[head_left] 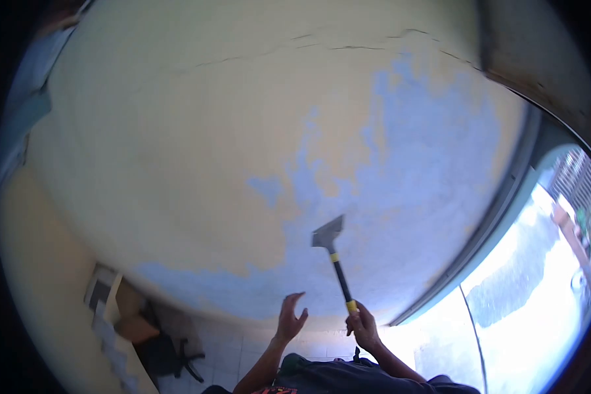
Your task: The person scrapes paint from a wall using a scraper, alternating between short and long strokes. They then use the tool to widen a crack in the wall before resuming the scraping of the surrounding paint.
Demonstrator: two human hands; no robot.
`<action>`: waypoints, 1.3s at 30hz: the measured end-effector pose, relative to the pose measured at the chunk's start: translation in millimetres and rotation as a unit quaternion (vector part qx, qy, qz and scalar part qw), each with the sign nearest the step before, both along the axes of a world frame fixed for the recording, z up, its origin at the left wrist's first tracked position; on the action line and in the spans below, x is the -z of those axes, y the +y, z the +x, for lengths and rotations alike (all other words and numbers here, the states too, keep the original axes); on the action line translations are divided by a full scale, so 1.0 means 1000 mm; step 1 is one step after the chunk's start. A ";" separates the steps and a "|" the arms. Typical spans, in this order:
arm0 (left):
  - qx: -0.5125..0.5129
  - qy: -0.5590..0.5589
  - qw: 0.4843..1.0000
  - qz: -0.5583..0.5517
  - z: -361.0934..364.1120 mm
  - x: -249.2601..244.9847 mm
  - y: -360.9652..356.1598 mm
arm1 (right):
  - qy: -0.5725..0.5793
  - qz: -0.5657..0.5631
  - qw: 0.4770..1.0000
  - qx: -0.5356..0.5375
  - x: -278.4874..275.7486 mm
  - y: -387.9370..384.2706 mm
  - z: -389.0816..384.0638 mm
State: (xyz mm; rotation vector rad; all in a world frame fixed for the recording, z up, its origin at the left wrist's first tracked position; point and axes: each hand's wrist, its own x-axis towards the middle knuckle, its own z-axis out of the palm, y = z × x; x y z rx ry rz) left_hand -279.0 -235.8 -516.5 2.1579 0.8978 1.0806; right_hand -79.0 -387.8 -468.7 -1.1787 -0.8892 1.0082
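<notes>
My right hand (363, 325) is closed round the lower end of a long-handled scraper (341, 276) with a black and yellow handle. The scraper's wide grey blade (328, 233) points up, in front of the wall or against it; which one I cannot tell. My left hand (291, 316) is raised to the left of the handle, fingers apart, holding nothing. Cream paint (197, 151) covers the left and upper wall, and an uneven blue area (420, 144) shows at the right and along the bottom. Thin cracks run across the upper part.
At the lower left are a black office chair (167, 358), a brown box (136, 328) and a pale ledge or shelf. A dark frame (473, 253) edges a bright window or opening on the right. Pale floor tiles (226, 351) lie below.
</notes>
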 end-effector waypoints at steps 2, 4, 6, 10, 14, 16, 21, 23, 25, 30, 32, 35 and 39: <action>-0.020 0.008 0.992 0.127 0.022 -0.032 0.009 | 0.025 -0.011 1.000 -0.014 -0.004 -0.003 -0.001; -0.048 -0.004 0.976 0.212 0.035 -0.072 0.017 | 0.068 -0.009 0.996 -0.051 -0.015 -0.001 -0.012; -0.022 -0.023 0.960 0.278 0.054 -0.085 0.035 | 0.084 0.008 0.995 -0.059 -0.021 -0.001 -0.018; 0.046 0.029 0.908 0.416 0.090 -0.114 0.044 | 0.205 -0.027 0.973 -0.104 -0.016 0.000 -0.023; 0.158 0.040 0.900 0.405 0.108 -0.122 0.044 | 0.173 -0.044 0.983 -0.033 -0.016 0.002 -0.028; 0.190 0.056 0.883 0.425 0.109 -0.136 0.045 | 0.159 -0.037 0.987 -0.001 -0.014 0.008 -0.034; 0.208 0.057 0.869 0.446 0.122 -0.128 0.058 | 0.051 -0.015 0.998 0.044 -0.011 0.015 -0.026; 0.212 0.065 0.867 0.446 0.122 -0.126 0.061 | 0.041 -0.016 0.998 0.054 -0.009 0.019 -0.027; 0.211 0.070 0.867 0.447 0.123 -0.122 0.064 | 0.027 -0.019 0.998 0.060 -0.008 0.023 -0.027; 0.183 0.066 0.869 0.455 0.129 -0.119 0.063 | -0.011 -0.016 0.997 0.069 0.000 0.029 -0.013; 0.176 0.068 0.870 0.456 0.129 -0.117 0.064 | -0.007 -0.016 0.998 0.059 0.003 0.030 -0.011; 0.173 0.068 0.869 0.458 0.130 -0.117 0.065 | -0.003 -0.009 0.998 0.056 0.005 0.033 -0.008; 0.180 0.071 0.870 0.453 0.132 -0.119 0.067 | 0.014 -0.009 0.998 0.056 0.003 0.035 -0.006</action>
